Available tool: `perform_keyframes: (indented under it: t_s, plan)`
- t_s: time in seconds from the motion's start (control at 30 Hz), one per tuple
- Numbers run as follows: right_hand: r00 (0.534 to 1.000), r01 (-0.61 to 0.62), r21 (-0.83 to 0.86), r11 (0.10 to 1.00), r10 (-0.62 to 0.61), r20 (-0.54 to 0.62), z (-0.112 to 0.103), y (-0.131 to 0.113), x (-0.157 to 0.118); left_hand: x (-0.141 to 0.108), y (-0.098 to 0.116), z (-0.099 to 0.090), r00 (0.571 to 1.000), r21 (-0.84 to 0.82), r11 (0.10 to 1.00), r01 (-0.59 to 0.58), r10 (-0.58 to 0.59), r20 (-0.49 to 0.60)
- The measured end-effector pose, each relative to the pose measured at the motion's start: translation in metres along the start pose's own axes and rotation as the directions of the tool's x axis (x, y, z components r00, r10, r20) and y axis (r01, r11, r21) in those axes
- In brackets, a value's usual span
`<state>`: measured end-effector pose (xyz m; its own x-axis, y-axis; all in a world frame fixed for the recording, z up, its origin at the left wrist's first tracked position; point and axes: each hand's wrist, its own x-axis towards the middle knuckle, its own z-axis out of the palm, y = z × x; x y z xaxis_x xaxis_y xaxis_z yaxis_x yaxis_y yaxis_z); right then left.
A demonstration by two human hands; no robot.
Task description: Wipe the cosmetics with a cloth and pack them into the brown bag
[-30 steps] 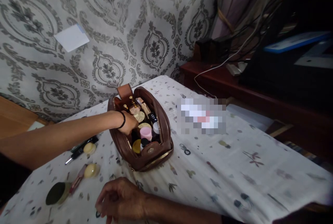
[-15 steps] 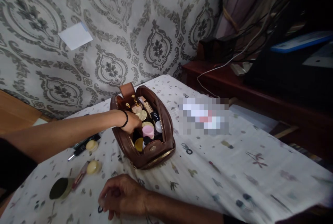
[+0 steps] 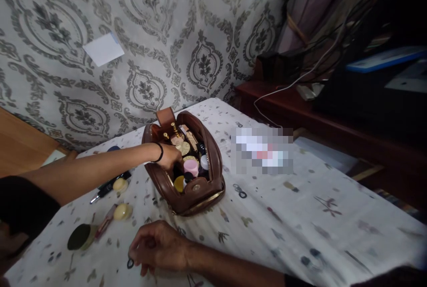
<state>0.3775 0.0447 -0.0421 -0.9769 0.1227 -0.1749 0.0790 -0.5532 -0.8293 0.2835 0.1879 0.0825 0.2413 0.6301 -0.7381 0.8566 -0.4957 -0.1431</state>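
Note:
A brown cosmetic bag [image 3: 216,162] stands unzipped on the patterned cloth, packed with make-up. Inside it I see a pink-lidded jar [image 3: 191,167], a yellow lid [image 3: 179,184], a white lid [image 3: 204,161], a round patterned compact [image 3: 183,148] and gold-topped bottles [image 3: 174,128]. My left hand [image 3: 169,157], a black band at its wrist, reaches into the bag's left side. Its fingertips are hidden among the items, so any hold cannot be seen. In front of the bag, my right hand [image 3: 158,248] rests on the cloth, loosely curled with fingers apart and holding nothing.
Left of the bag lie two cream round items [image 3: 122,211], a pink tube [image 3: 106,221], a dark-lidded round container [image 3: 80,237] and a dark pen-like item [image 3: 105,193]. A blurred-out object [image 3: 262,150] lies to the right. A dark red desk [image 3: 276,100] with cables stands beyond.
The view has shifted slightly. My left hand stays inside the bag with only a small movement, and my right hand keeps its loosely curled pose.

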Motion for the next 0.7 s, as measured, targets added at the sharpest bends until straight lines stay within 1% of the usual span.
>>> perform_keyframes:
  t_s: [0.07, 0.23, 0.43, 0.57, 0.7]
  plan:
    - [1.000, -0.003, -0.015, 1.000, 0.003, 0.002, 0.000, -0.001, -0.001, -0.003, 0.001, -0.001, 1.000, 0.010, 1.000, 0.030, -0.030, -0.004]
    - [1.000, -0.010, -0.013, 1.000, 0.010, -0.011, 0.000, 0.002, 0.001, -0.009, 0.007, -0.006, 0.997, -0.057, 0.996, 0.074, -0.073, 0.033]
    - [1.000, -0.022, -0.011, 1.000, 0.022, -0.009, -0.001, 0.006, 0.004, -0.014, 0.015, -0.012, 0.990, -0.013, 0.991, 0.130, -0.129, 0.058]
    - [1.000, -0.017, -0.006, 1.000, 0.017, 0.000, -0.001, 0.005, 0.003, -0.015, 0.016, -0.008, 0.980, -0.003, 0.981, 0.195, -0.195, 0.044]
    - [1.000, -0.001, -0.019, 1.000, 0.001, 0.005, -0.002, 0.006, 0.002, -0.013, 0.012, -0.002, 0.979, -0.011, 0.979, 0.203, -0.203, -0.003]
